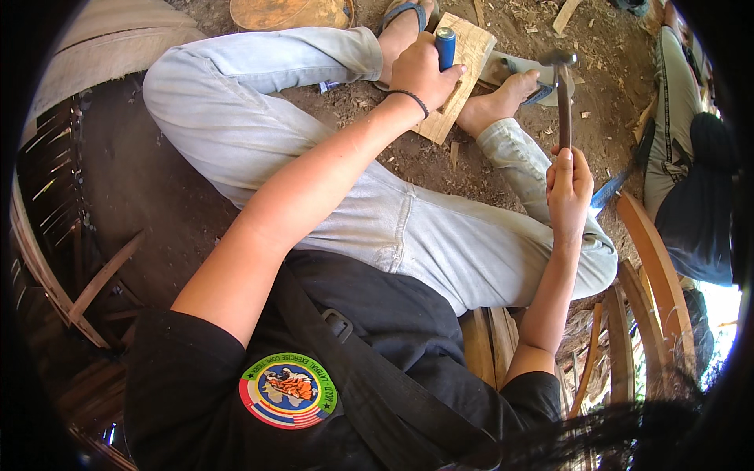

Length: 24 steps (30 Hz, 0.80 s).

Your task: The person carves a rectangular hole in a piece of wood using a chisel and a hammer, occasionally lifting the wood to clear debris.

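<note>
Blue-handled chisel (445, 45) upright on wood board (459, 74); hammer (562, 90) raised.

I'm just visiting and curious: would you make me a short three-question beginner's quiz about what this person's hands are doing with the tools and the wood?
1. True or false: the left hand grips a blue-handled chisel set against the pale flat wooden board.
2. Which tool does the right hand hold? A) saw B) metal-headed hammer with a dark handle C) pliers
3. Fill in: the board lies on the dirt ground between the person's ____.

Key: 1 true; 2 B; 3 feet, in sandals.
</note>
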Each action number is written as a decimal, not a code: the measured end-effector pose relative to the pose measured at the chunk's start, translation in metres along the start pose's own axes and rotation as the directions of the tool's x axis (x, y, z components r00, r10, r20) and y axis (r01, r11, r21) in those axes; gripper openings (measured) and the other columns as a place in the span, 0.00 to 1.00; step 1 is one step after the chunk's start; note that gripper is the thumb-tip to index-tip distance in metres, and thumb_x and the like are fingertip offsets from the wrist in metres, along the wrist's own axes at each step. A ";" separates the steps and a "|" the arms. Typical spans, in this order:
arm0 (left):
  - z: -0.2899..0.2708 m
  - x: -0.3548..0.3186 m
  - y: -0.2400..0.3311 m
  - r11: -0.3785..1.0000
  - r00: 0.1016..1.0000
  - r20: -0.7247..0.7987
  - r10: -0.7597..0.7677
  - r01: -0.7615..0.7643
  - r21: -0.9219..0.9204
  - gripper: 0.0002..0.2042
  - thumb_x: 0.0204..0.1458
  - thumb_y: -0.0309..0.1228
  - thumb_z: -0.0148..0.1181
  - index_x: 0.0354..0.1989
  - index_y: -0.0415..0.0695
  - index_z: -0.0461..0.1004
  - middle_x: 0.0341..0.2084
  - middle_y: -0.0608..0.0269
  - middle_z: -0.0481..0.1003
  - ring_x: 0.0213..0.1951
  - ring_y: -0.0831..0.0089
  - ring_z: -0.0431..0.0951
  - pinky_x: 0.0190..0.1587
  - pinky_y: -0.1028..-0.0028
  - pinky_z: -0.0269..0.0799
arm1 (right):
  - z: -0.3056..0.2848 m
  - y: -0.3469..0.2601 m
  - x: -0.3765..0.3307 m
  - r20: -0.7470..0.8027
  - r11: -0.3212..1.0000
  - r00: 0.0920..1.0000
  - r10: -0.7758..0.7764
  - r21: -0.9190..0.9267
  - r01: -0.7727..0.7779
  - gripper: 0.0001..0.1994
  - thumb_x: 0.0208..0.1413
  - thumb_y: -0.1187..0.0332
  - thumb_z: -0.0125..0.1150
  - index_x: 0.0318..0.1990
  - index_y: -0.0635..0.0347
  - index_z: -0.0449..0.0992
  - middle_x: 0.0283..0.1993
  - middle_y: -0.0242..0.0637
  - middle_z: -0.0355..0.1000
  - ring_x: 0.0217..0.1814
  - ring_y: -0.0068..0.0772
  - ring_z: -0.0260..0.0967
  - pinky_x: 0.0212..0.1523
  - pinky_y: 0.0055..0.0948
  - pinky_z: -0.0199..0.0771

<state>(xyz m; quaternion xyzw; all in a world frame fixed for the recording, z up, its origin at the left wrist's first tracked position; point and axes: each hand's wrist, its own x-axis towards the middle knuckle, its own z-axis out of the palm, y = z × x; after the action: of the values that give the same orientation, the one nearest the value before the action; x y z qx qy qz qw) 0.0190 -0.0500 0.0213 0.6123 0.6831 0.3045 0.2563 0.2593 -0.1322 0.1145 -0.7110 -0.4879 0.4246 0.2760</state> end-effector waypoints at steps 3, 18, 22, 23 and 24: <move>0.001 -0.001 -0.001 1.000 1.000 0.013 0.014 -0.013 -0.016 0.23 0.41 0.41 0.70 0.35 0.36 0.69 0.25 0.47 0.76 0.32 0.51 0.78 0.36 0.62 0.74 | 0.004 -0.005 0.000 0.030 0.998 0.999 -0.033 -0.055 0.035 0.14 0.66 0.62 0.45 0.38 0.65 0.73 0.17 0.22 0.57 0.20 0.12 0.51 0.21 0.19 0.51; 0.005 -0.023 0.018 0.995 0.981 0.164 0.102 -0.098 -0.031 0.17 0.43 0.37 0.68 0.35 0.43 0.68 0.30 0.51 0.75 0.37 0.51 0.76 0.40 0.59 0.72 | -0.010 -0.059 -0.054 -0.037 0.881 0.882 -0.469 -0.091 0.464 0.21 0.65 0.53 0.45 0.39 0.67 0.69 0.18 0.29 0.61 0.17 0.24 0.56 0.22 0.24 0.56; 0.001 -0.023 0.015 0.995 0.986 0.137 0.097 -0.092 -0.043 0.17 0.42 0.37 0.68 0.35 0.43 0.68 0.29 0.49 0.75 0.36 0.50 0.76 0.40 0.58 0.72 | -0.009 -0.051 -0.039 0.237 0.965 0.968 0.076 -0.261 -0.012 0.13 0.66 0.63 0.45 0.43 0.66 0.70 0.23 0.31 0.65 0.24 0.25 0.58 0.27 0.24 0.59; 0.007 -0.013 0.033 0.988 0.984 0.125 0.126 -0.113 -0.102 0.18 0.41 0.37 0.68 0.35 0.43 0.68 0.29 0.49 0.75 0.36 0.49 0.76 0.40 0.58 0.72 | -0.027 -0.078 -0.043 0.128 0.960 0.992 0.000 -0.276 0.035 0.13 0.67 0.63 0.45 0.44 0.65 0.70 0.24 0.28 0.63 0.25 0.21 0.57 0.27 0.23 0.59; 0.005 -0.021 0.021 0.984 0.981 0.118 0.152 -0.140 -0.109 0.18 0.41 0.37 0.69 0.34 0.42 0.69 0.30 0.48 0.75 0.37 0.49 0.76 0.40 0.58 0.72 | -0.028 -0.073 -0.051 0.100 0.980 0.987 -0.127 -0.142 0.141 0.15 0.67 0.60 0.45 0.47 0.64 0.69 0.23 0.26 0.60 0.26 0.14 0.55 0.25 0.19 0.55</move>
<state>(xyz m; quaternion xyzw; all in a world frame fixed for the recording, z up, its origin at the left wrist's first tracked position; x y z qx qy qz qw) 0.0396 -0.0687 0.0323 0.6651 0.6027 0.3173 0.3061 0.2416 -0.1517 0.2037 -0.6752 -0.5770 0.3992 0.2279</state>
